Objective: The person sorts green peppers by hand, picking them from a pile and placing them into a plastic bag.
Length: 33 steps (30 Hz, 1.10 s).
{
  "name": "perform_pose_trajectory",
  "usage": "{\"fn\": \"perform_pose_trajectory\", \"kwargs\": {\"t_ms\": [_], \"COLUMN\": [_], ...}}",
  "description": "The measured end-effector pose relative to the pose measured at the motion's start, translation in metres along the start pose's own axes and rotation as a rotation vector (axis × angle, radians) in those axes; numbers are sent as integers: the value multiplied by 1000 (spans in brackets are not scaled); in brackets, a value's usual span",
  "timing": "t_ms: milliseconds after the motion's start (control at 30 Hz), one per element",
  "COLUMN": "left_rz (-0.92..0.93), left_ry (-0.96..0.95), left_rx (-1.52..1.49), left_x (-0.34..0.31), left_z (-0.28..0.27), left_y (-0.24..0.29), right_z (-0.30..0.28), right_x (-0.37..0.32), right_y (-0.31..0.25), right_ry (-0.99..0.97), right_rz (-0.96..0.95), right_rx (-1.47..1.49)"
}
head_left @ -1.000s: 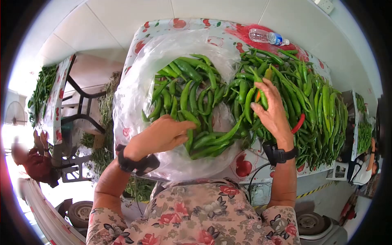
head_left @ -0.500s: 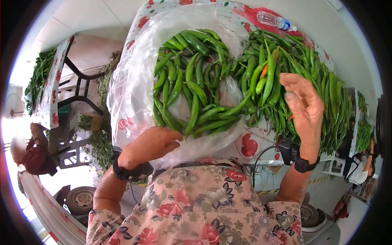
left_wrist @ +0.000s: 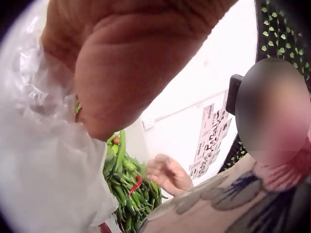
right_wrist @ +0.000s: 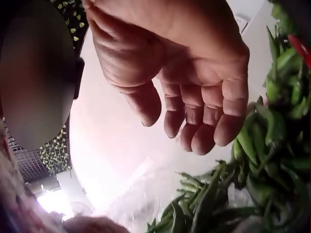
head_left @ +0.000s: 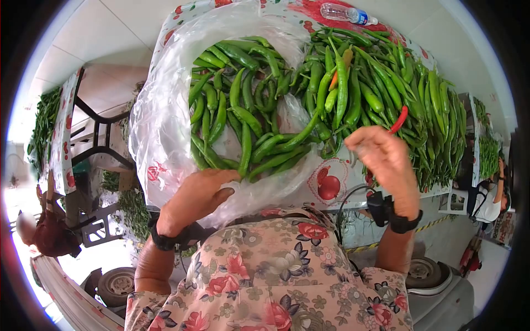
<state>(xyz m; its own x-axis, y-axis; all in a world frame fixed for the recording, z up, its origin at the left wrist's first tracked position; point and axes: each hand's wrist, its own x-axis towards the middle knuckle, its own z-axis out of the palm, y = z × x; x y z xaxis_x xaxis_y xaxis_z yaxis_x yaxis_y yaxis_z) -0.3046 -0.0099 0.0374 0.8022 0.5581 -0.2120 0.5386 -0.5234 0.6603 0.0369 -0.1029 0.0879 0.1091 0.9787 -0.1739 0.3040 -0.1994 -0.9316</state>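
Observation:
Green chili peppers (head_left: 243,140) lie in a clear plastic bag (head_left: 157,127) spread open on the table. My left hand (head_left: 201,196) is at the bag's near edge, its fingertips right by the lower end of one pepper and its thumb apart from the fingers. In the left wrist view, its palm (left_wrist: 126,73) hides the fingers. To the right is a large pile of green peppers (head_left: 436,121), with one red pepper (head_left: 398,119) on it. My right hand (head_left: 386,163) is over the pile's near side, fingers loosely bent and nothing in them, as the right wrist view shows.
A plastic bottle (head_left: 345,13) lies on red netting at the back of the table. The tablecloth (head_left: 326,190) shows between bag and pile. Further tables with peppers (head_left: 47,121) stand left and right, with a person (head_left: 52,231) at the left one.
My left hand has drawn back from the peppers to the bag's near edge. My right hand has let go of a green pepper on the pile and moved right, then nearer to me.

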Motion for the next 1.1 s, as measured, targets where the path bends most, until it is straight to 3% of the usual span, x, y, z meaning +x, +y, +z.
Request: {"fn": "perform_pose_trajectory", "kwargs": {"t_ms": [67, 133, 167, 233, 333, 433, 467, 533, 700, 867, 1100], "left_rz": [-23, -99, -146, -209, -364, -416, -405, -426, -439, -354, -357], "left_ry": [54, 252, 359, 500, 649, 720, 737, 745, 609, 482, 87], "left_rx": [-10, 39, 73, 82, -60, 28, 26, 74, -30, 62, 117], "left_x": [-1, -5, -9, -16, -21, -26, -28, -31, -34, -33, -28], "left_z": [-3, -9, -15, -20, -24, -23, -21, -19, -10, 0, 2], "left_y": [-1, 3, 3, -9, -17, -38, -46, -63, -76, -63, -45], "right_z": [16, 34, 46, 71, 101, 120, 128, 134, 125, 112, 117], "right_x": [-2, -4, -5, -4, 12, 26, 25, 24, 17, 7, 1], "right_y": [10, 19, 21, 31, 23, 13, 26, 44, 41, 34, 48], "right_ry": [-113, -208, -227, -172, -123, -314, -348, -395, -457, -371, -275], "right_rz": [17, -47, 33, -107, -542, -529, -420, -381, -237, -49, -1], "right_rx": [-116, -235, -220, -154, -218, -265, -327, -468, -448, -311, -634]}}
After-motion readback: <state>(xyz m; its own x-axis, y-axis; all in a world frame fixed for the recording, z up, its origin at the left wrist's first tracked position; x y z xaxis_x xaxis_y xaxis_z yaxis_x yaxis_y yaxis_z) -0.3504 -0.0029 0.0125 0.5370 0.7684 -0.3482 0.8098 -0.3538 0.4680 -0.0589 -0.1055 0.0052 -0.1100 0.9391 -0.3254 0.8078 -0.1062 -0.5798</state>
